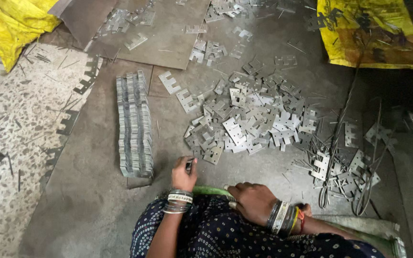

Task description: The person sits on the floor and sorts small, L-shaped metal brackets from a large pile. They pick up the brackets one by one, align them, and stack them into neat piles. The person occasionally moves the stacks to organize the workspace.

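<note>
A grey sheet-metal floor panel [96, 191] is lying under everything, with crumpled yellow plastic sacks [10, 24] resting at the far corners. On it, a wide loose heap of flat, notched grey steel hinge plates [249, 119] is spreading out in front of the seated person, and to its left a long, tightly packed row of stacked plates [134, 124] is standing on edge. A bundle of thin bent wires [340, 157] is lying to the right. The right hand [253, 200] is resting knuckles-up near the lap, fingers curled; whether it is gripping anything cannot be told. The left hand [183, 174] is pinching one small dark plate [189, 166] between thumb and fingertips, just beside the near end of the row. Judging from this, keeping that piece square to its neighbours matters most.
</note>
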